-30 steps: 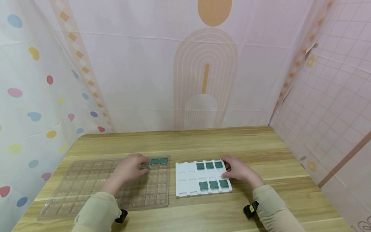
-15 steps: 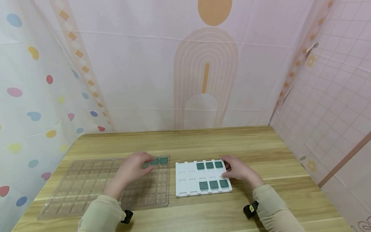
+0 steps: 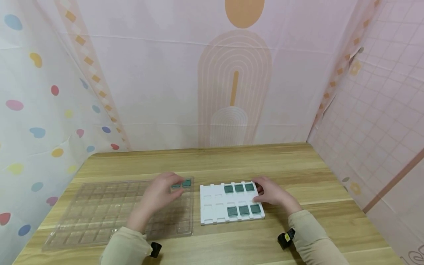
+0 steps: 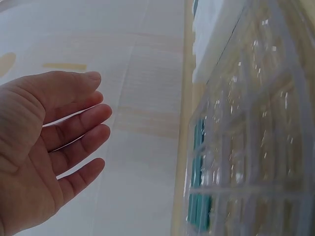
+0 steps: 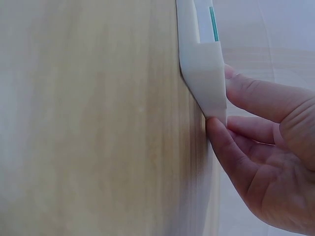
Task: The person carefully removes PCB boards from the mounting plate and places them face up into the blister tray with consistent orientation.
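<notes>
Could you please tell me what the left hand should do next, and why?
Probably lower the left hand to pinch the corner green chip in the clear tray: that hand's fingers hold nothing, while the right hand grips the white tray, whose left pockets are vacant.

The white tray (image 3: pixel 208 213) has green chips (image 3: pixel 232 211). The worktop (image 3: pixel 225 243) has brown stripes. At nine o'clock, the cloth (image 3: pixel 36 121) has red, blue and yellow spots.

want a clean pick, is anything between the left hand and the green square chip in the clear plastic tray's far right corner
Nothing visible blocks the bare left hand from the green square chip in the clear plastic tray; the left wrist view shows open space between fingers and tray.
</notes>
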Action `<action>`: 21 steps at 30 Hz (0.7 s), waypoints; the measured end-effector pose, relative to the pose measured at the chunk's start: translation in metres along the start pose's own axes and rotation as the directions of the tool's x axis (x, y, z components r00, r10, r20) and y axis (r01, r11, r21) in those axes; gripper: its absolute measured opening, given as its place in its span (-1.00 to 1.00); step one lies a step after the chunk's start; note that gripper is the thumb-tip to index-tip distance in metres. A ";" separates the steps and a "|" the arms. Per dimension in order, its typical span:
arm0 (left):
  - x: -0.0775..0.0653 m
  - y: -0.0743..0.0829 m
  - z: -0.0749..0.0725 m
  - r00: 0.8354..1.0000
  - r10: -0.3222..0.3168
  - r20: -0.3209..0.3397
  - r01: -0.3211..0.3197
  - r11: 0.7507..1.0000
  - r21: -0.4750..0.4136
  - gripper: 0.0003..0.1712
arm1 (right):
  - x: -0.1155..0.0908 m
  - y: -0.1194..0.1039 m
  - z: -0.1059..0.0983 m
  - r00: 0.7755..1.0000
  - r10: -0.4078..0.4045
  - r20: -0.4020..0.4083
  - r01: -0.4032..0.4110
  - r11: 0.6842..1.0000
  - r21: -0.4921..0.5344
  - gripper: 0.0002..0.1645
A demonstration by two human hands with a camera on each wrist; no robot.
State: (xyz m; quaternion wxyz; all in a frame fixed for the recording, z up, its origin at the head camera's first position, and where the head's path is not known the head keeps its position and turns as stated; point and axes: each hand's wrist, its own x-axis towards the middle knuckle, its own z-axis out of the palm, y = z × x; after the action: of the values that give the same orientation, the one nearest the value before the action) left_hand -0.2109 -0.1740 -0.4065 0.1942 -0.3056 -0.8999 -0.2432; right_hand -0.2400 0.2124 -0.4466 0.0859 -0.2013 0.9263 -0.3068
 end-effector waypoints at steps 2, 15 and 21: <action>0.001 0.001 0.004 0.999 0.037 -0.029 -0.037 0.999 -0.008 -0.72 | 0.000 0.000 0.000 1.000 -0.004 0.001 0.004 1.000 0.000 -0.15; 0.004 0.020 0.025 0.999 0.026 -0.032 -0.027 0.999 -0.036 -0.70 | 0.000 0.001 -0.002 1.000 -0.019 -0.001 0.019 1.000 -0.016 -0.15; 0.011 0.033 0.034 1.000 0.001 -0.002 -0.001 1.000 -0.021 -0.74 | 0.000 0.000 -0.001 1.000 -0.030 0.000 0.030 0.999 -0.023 -0.17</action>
State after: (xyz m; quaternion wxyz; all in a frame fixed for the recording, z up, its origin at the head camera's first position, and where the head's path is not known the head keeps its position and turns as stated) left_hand -0.2050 -0.1273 -0.4179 0.1920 -0.3078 -0.8970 -0.2526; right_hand -0.2409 0.2132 -0.4460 0.0791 -0.2161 0.9266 -0.2976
